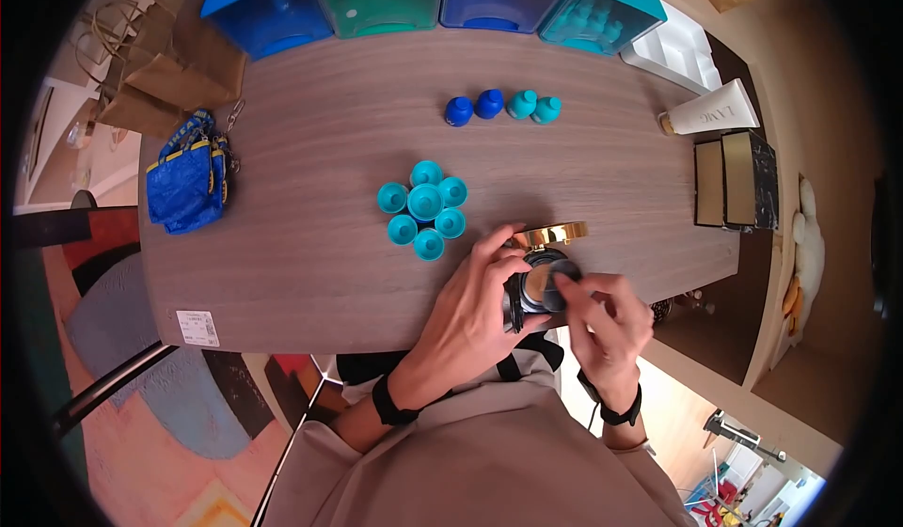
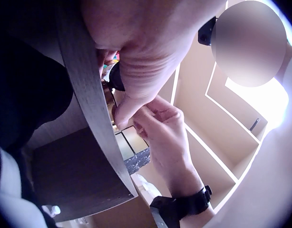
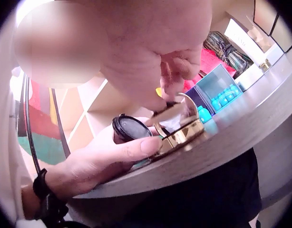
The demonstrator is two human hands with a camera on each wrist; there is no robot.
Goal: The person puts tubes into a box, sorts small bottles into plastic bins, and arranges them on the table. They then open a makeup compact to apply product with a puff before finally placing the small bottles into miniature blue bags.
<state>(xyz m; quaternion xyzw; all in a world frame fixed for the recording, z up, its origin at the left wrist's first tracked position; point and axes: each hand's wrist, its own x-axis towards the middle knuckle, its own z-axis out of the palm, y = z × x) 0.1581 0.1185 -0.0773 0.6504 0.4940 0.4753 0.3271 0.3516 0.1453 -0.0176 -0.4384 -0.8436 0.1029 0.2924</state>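
Near the table's front edge, my left hand (image 1: 466, 306) holds an opened cushion compact (image 1: 536, 287) with a tan round middle. Its gold lid (image 1: 555, 235) stands raised on the far side. A black round inner lid (image 3: 132, 128) is flipped up beside the left thumb in the right wrist view. My right hand (image 1: 611, 330) pinches a dark round puff (image 1: 563, 284), slightly blurred, which overlaps the compact's right side in the head view. In the left wrist view the left hand (image 2: 141, 61) hides most of the compact, with the right hand (image 2: 165, 133) close beside it.
Several turquoise cups (image 1: 425, 202) form a flower-like cluster left of the hands. Blue and turquoise bottles (image 1: 489, 104) stand farther back, before coloured bins (image 1: 376, 5). A white tube (image 1: 712, 109) and dark boxes (image 1: 736, 181) lie right; a blue bag (image 1: 188, 184) lies left.
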